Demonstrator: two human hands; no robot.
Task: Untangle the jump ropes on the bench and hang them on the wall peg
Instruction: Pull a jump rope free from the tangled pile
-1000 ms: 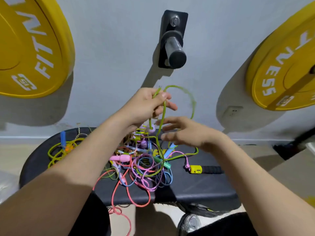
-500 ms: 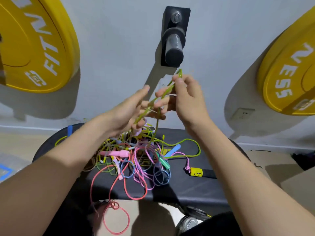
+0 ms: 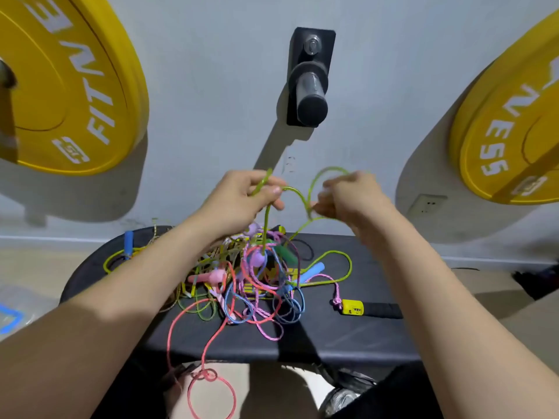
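A tangle of coloured jump ropes [image 3: 257, 279] lies on the black bench [image 3: 348, 337]. A green rope [image 3: 298, 195] rises out of the pile between my hands. My left hand [image 3: 239, 198] pinches one stretch of it above the pile. My right hand [image 3: 351, 198] grips a loop of the same green rope a little to the right. Both hands hover below the black wall peg [image 3: 311, 95], which carries nothing. A red rope [image 3: 208, 343] trails off the bench's front edge and ends in a loop near the floor.
Yellow weight plates hang on the wall at the left [image 3: 60, 86] and right [image 3: 514, 128]. A yellow and black handle [image 3: 369, 308] lies on the bench's right part, a blue handle [image 3: 128, 243] at its far left. A wall socket [image 3: 426, 204] sits behind my right arm.
My hands have dropped from just under the peg and moved apart, pulling the green rope into a loop between them. My right hand has gone to the right.
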